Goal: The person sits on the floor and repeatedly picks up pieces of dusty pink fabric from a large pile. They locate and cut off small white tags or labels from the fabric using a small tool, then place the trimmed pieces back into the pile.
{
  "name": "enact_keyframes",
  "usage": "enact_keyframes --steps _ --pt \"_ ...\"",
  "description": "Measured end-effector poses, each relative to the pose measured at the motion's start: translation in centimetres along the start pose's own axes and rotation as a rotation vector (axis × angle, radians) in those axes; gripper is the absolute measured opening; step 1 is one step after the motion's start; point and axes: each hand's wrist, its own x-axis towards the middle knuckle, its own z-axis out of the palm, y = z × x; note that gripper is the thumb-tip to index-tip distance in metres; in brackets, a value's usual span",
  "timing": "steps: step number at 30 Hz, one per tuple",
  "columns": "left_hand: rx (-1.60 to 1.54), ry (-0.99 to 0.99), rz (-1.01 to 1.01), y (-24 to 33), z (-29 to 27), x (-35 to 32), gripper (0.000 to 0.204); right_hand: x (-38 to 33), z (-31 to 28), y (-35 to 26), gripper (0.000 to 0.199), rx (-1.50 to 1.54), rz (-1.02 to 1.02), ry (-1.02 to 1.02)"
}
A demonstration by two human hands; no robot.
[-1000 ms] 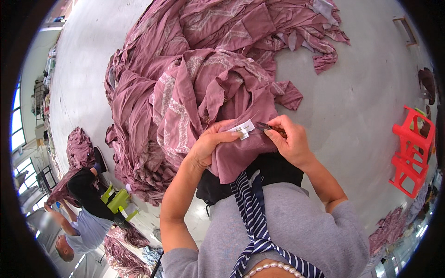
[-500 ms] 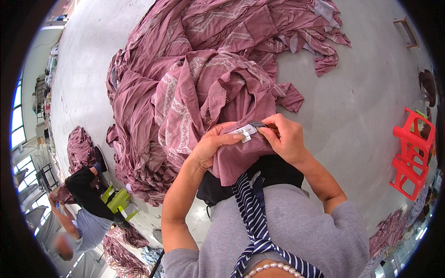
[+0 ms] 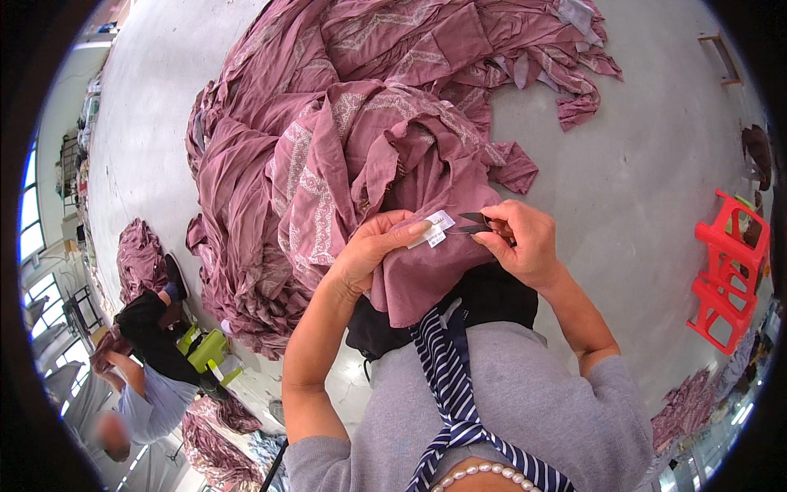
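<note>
My left hand (image 3: 374,249) pinches a mauve garment (image 3: 434,275) at its white label (image 3: 435,223), thumb pressed on the label's edge. Dark thread snips (image 3: 473,223) sit in my right hand (image 3: 521,239), their two blades parted and pointing left at the label, a small gap away from it. Fine loose threads seem to show near the blade tips. The garment drapes over my lap and runs forward into a large heap of mauve cloth (image 3: 246,176) with pale patterned bands.
A red plastic stool (image 3: 728,271) lies at the right. To the left, another person (image 3: 156,394) sits by a lime-green stool (image 3: 209,348), handling mauve cloth. More mauve cloth (image 3: 139,258) lies near that person's shoes. A small wooden frame (image 3: 721,59) is at the far right.
My right hand has drawn back slightly to the right, and the snips' blades now show parted, away from the label. The co-worker's hands have shifted.
</note>
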Motion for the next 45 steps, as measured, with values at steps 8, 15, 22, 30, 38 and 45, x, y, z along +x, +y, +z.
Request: enact_keyframes --steps 8,15,22,30,38,45 --pt "-0.028 -0.016 0.03 0.0 0.3 0.0 0.018 1.5 -0.4 0.1 0.032 -0.067 -0.137 0.003" --pt "0.025 -0.06 0.069 -0.1 -0.3 -0.1 0.024 1.6 -0.5 0.1 0.031 -0.055 -0.166 -0.074" --pt "0.081 -0.047 0.084 -0.4 -0.6 0.1 0.026 1.4 -0.2 -0.4 0.029 0.187 0.009 -0.127" --pt "0.073 -0.078 0.083 -0.4 -0.4 0.0 0.026 1.6 0.0 -0.4 0.027 0.167 -0.026 -0.122" --pt "0.085 -0.082 0.095 -0.4 -0.5 0.0 0.025 2.0 -0.3 -0.7 0.025 0.038 -0.115 -0.123" --pt "-0.028 -0.064 0.078 -0.3 -0.4 -0.2 0.024 1.1 -0.9 0.9 0.03 0.735 0.37 0.046"
